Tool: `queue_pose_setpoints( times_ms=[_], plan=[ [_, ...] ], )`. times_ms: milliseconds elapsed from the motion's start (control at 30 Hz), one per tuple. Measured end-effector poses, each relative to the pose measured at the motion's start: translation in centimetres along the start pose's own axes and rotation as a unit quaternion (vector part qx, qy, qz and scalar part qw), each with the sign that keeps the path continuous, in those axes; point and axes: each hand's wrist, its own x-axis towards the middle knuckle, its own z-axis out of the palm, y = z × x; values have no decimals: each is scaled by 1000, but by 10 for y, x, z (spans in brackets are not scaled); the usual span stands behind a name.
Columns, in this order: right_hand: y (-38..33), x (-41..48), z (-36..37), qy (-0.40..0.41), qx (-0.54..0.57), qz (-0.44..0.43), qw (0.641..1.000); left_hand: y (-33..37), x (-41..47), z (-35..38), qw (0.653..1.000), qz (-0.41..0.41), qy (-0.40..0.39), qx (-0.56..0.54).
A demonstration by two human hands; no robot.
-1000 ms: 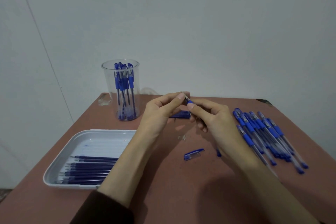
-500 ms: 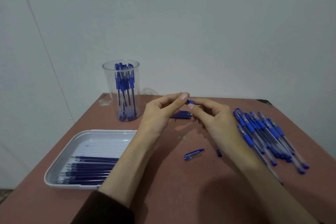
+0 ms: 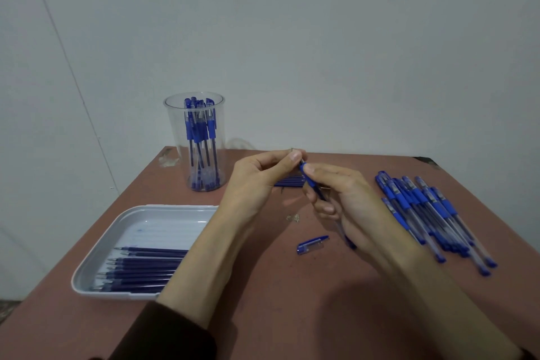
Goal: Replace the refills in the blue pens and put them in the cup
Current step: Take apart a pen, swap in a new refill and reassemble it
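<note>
Over the middle of the table, my right hand (image 3: 342, 199) grips a blue pen (image 3: 312, 184) by its blue grip, tip pointing up and left. My left hand (image 3: 263, 175) pinches the pen's tip end between thumb and forefinger. A loose pen cap (image 3: 312, 244) lies on the table below my hands. A clear cup (image 3: 194, 140) at the back left holds several blue pens upright. A pile of blue pens (image 3: 423, 210) lies at the right. A white tray (image 3: 146, 221) at the left holds several dark blue refills (image 3: 140, 269).
A few more refills (image 3: 287, 181) lie on the table behind my hands. Small scraps (image 3: 293, 218) lie near the middle. The brown table (image 3: 292, 316) meets a white wall at its back edge.
The pen's blue grip now shows more between my hands as my right hand has tilted and dropped a little. My left hand still pinches the tip end.
</note>
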Motion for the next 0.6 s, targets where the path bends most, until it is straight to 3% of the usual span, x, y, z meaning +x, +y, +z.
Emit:
queue_pose_setpoints(
  times_ms=[167, 300, 433, 533, 600],
  plan=[
    [4, 6, -10, 112, -76, -26, 990, -5, -1, 2, 986, -22, 10, 167],
    [7, 9, -17, 172, -110, -49, 978, -11, -10, 6, 905, -57, -143, 397],
    [8, 10, -17, 179, -122, -44, 975, -8, -15, 10, 839, -84, -247, 477],
    [9, 10, -18, 189, -161, -65, 967, -7, -11, 5, 848, -60, -218, 480],
    [9, 10, -22, 202, -277, -105, 933, -6, -7, 0, 880, -24, -128, 458]
  ],
)
